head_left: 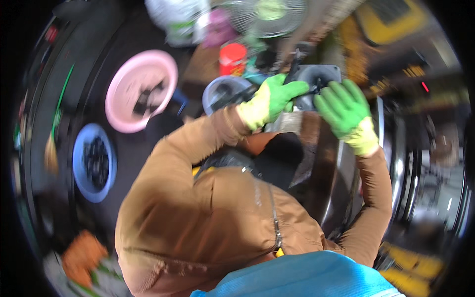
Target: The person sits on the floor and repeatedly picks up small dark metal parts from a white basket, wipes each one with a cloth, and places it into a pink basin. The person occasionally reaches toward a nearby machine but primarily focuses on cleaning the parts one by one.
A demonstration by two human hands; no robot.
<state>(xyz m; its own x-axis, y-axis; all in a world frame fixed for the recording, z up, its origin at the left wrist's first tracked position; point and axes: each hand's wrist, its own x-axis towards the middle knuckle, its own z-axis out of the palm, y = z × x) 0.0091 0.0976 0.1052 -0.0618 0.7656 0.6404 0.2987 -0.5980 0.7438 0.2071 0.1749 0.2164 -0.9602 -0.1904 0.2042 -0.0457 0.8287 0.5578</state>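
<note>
Both my hands wear green gloves with pale yellow cuffs. Between them is a grey squarish part (320, 72) with rounded corners and a round, darker hollow. My left hand (274, 97) reaches in from its left, one finger stretched over the left side. My right hand (343, 108) lies at the lower right corner, its fingers extended and slightly spread. Blur hides whether either hand bears on the part. Close to my left hand stands a blue-grey basin (210, 95) with dark pieces in it.
A pink basin (117, 94) holding dark pieces and a blue basin (80, 171) full of black pieces stand at left. A red container (232, 58), a fan (239, 20) and white bags (183, 20) are at the back. Metal machine edges (332, 183) run along the right.
</note>
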